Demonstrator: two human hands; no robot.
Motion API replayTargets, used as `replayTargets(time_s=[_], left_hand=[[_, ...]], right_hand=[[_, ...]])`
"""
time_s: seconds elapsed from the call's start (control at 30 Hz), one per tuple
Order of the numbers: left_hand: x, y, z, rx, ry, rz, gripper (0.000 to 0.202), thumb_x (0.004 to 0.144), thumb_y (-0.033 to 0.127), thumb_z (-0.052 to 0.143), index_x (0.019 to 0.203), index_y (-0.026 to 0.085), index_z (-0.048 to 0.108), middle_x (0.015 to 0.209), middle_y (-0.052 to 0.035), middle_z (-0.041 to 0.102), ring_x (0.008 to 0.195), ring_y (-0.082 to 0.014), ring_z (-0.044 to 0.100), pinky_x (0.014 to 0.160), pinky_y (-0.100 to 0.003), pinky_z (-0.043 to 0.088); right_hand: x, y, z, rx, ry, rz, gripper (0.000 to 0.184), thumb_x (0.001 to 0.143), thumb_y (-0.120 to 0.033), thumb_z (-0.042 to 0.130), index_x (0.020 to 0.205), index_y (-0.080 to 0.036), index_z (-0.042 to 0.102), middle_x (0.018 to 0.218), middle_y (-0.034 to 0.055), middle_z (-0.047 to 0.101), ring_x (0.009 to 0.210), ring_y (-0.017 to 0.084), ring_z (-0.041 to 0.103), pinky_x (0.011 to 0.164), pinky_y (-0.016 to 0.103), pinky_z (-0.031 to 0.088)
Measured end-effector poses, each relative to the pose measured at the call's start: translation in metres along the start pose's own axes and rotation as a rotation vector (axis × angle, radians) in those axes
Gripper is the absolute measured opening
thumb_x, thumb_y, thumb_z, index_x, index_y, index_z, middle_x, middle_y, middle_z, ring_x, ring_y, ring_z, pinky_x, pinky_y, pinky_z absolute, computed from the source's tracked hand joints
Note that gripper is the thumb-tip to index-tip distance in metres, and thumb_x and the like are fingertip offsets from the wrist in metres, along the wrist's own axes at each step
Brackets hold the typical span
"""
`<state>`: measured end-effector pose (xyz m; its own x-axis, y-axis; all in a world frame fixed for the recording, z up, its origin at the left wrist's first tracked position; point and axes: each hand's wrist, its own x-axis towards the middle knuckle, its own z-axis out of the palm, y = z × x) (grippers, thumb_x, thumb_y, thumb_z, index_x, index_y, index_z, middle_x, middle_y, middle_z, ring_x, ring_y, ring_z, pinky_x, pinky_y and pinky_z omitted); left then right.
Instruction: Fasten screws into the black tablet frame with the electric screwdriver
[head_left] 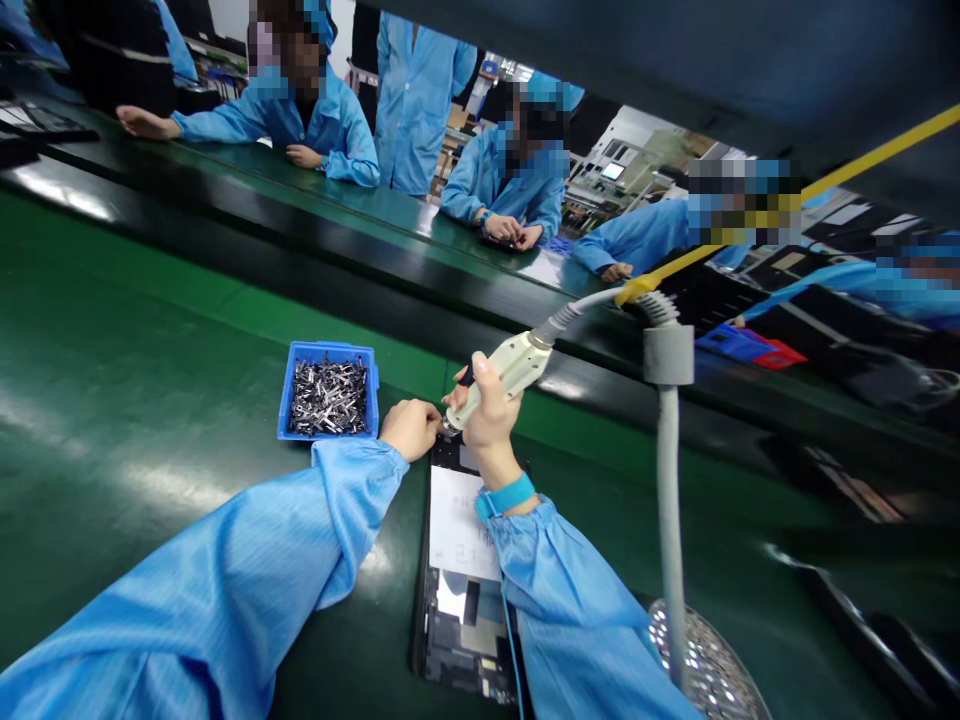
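Right hand point(489, 412) wraps fully around beige corded electric screwdriver point(504, 375), tip on black opened tablet chassis point(459, 560); left hand point(410, 428) curled at tip, grip unclear. Blue plastic tray of metal parts point(328, 392) just left.

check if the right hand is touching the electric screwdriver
Touching: the head view shows the right hand wrapped around the electric screwdriver body.

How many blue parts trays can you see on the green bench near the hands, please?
1. The blue tray of small metal parts sits on the green bench, just beyond the left hand. Others may lie outside the view.
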<state>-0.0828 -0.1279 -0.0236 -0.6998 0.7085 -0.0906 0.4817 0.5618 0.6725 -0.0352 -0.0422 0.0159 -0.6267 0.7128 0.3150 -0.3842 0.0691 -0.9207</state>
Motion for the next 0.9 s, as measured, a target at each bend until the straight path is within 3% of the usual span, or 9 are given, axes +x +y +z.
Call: replayTargets(time_s=[0.17,0.27,0.4,0.47,0.57,0.67,0.77,0.83,0.9], left_hand=[[0.000,-0.002,-0.001,0.003,0.010,-0.002,0.023,0.094,0.006,0.062,0.095,0.019,0.081,0.093,-0.0081,0.073,0.101,-0.0289,0.068,0.087,-0.030,0.049],[0.000,-0.002,-0.001,0.003,0.029,-0.008,0.020,0.095,0.007,0.064,0.096,0.018,0.080,0.095,-0.0074,0.073,0.101,-0.0274,0.068,0.087,-0.029,0.050],[0.002,-0.003,-0.001,-0.019,0.069,-0.032,0.009,0.097,0.013,0.071,0.092,0.016,0.078,0.093,-0.0049,0.073,0.095,-0.0226,0.069,0.085,-0.026,0.051],[-0.003,-0.005,-0.001,-0.027,0.101,-0.048,0.010,0.102,0.014,0.066,0.101,0.014,0.076,0.094,-0.0043,0.073,0.093,-0.0193,0.069,0.085,-0.023,0.051],[-0.028,-0.004,-0.001,-0.007,0.153,-0.084,0.021,0.108,0.014,0.052,0.125,0.010,0.066,0.101,-0.0062,0.071,0.093,-0.0169,0.069,0.087,-0.023,0.052],[-0.076,0.007,-0.001,0.177,0.179,-0.116,0.021,0.108,0.027,0.059,0.116,0.009,0.066,0.112,-0.0124,0.065,0.107,-0.0254,0.062,0.098,-0.034,0.049],[-0.123,0.027,0.003,0.494,0.073,-0.187,0.044,0.099,0.053,0.071,0.100,0.009,0.067,0.111,-0.0158,0.059,0.112,-0.0349,0.055,0.098,-0.046,0.048],[-0.140,0.040,0.010,0.608,-0.002,-0.265,0.054,0.095,0.060,0.073,0.107,0.007,0.065,0.115,-0.0170,0.056,0.113,-0.0361,0.053,0.097,-0.048,0.048],[-0.145,0.050,0.015,0.632,-0.035,-0.335,0.056,0.097,0.057,0.071,0.115,0.005,0.062,0.119,-0.0178,0.055,0.117,-0.0356,0.052,0.100,-0.047,0.047]], right_hand=[[0.000,0.006,0.000,0.012,0.016,0.020,0.049,0.076,-0.061,0.076,0.065,-0.016,0.061,0.046,0.0010,0.048,0.037,0.015,0.047,0.041,0.024,0.048],[0.000,-0.004,0.000,0.064,0.018,0.010,0.047,0.074,-0.059,0.077,0.065,-0.015,0.062,0.046,0.0014,0.048,0.037,0.014,0.047,0.042,0.025,0.048],[0.003,-0.053,-0.008,0.231,0.079,-0.113,0.044,0.074,-0.058,0.074,0.076,-0.014,0.068,0.045,-0.0020,0.046,0.037,0.013,0.043,0.045,0.026,0.049],[0.001,-0.086,-0.018,0.323,0.138,-0.207,0.046,0.076,-0.060,0.073,0.078,-0.014,0.068,0.045,-0.0033,0.042,0.037,0.013,0.042,0.045,0.026,0.047],[-0.005,-0.131,-0.037,0.397,0.208,-0.287,0.046,0.074,-0.061,0.072,0.074,-0.016,0.065,0.046,-0.0044,0.038,0.038,0.012,0.040,0.044,0.027,0.044],[-0.010,-0.161,-0.056,0.458,0.284,-0.338,0.041,0.072,-0.057,0.070,0.072,-0.017,0.064,0.047,-0.0053,0.037,0.040,0.011,0.039,0.045,0.027,0.044],[-0.014,-0.180,-0.071,0.511,0.357,-0.448,0.037,0.077,-0.055,0.062,0.071,-0.018,0.065,0.048,-0.0068,0.035,0.039,0.010,0.039,0.042,0.024,0.041],[-0.015,-0.188,-0.079,0.540,0.393,-0.522,0.034,0.082,-0.050,0.057,0.071,-0.019,0.066,0.053,-0.0064,0.037,0.039,0.008,0.040,0.040,0.022,0.039],[-0.017,-0.194,-0.084,0.567,0.422,-0.543,0.031,0.084,-0.046,0.055,0.072,-0.020,0.066,0.058,-0.0058,0.040,0.040,0.006,0.042,0.039,0.021,0.039]])
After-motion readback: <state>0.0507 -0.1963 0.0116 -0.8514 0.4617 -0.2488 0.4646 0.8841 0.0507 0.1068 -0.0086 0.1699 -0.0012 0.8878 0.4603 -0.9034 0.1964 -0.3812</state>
